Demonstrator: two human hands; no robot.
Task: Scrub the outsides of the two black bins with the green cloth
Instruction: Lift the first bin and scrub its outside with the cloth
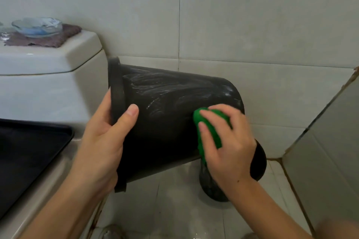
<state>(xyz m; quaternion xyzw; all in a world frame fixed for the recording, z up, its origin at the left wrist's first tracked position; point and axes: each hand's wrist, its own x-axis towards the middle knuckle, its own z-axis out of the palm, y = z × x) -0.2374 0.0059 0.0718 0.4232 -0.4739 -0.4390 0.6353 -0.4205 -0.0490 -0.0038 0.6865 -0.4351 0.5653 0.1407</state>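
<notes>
The left hand (105, 137) grips the rim of a black bin (167, 122), thumb over the outside, fingers hidden inside. The right hand (227, 141) curls around a bunched green cloth (210, 132) and presses it against the bin's side. The bin is held on its side in the air, mouth to the left, its wall streaked with pale suds. A second black bin (258, 161) sits behind the right wrist, mostly hidden. To the left stands a toilet tank (48, 75) — a glass dish (37, 26) rests on a purple rag (38, 39) on top — with the dark toilet lid (29, 151) below. Tiled wall behind; no writing shows.
</notes>
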